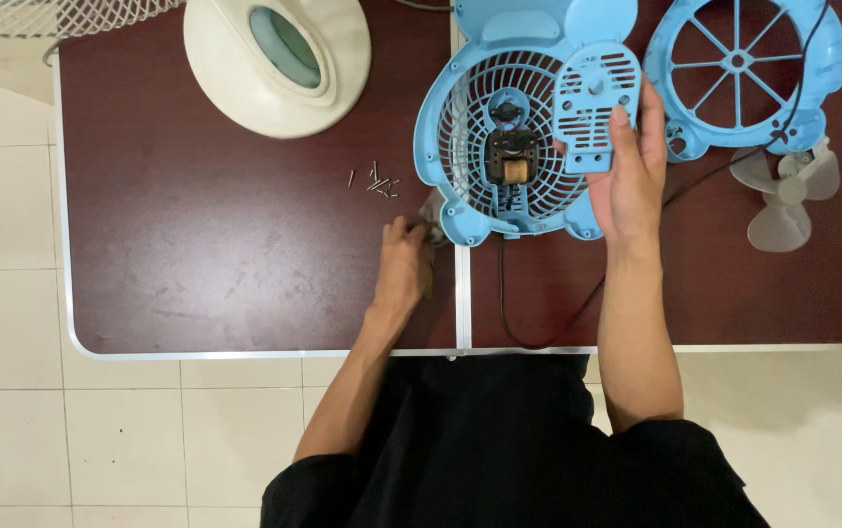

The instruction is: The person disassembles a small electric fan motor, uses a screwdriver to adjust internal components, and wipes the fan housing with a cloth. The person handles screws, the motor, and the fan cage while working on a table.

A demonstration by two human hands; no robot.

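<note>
My right hand (629, 171) holds a small blue vented motor cover (594, 106) just above the right side of a blue fan housing (460, 117). The housing lies flat on the dark brown table (225, 264), and its bare motor (511, 154) shows in the middle of the grille. My left hand (403, 269) rests on the table by the housing's lower left corner, fingers curled over a small object near the seam; I cannot tell what it is. Several loose screws (377, 182) lie just above and left of that hand.
A blue front grille ring (744, 73) lies at the back right, with a clear fan blade (788, 191) beside it. A cream round fan base (279, 59) sits at the back left. A black cord (548, 328) loops near the front edge. White tiled floor surrounds the table.
</note>
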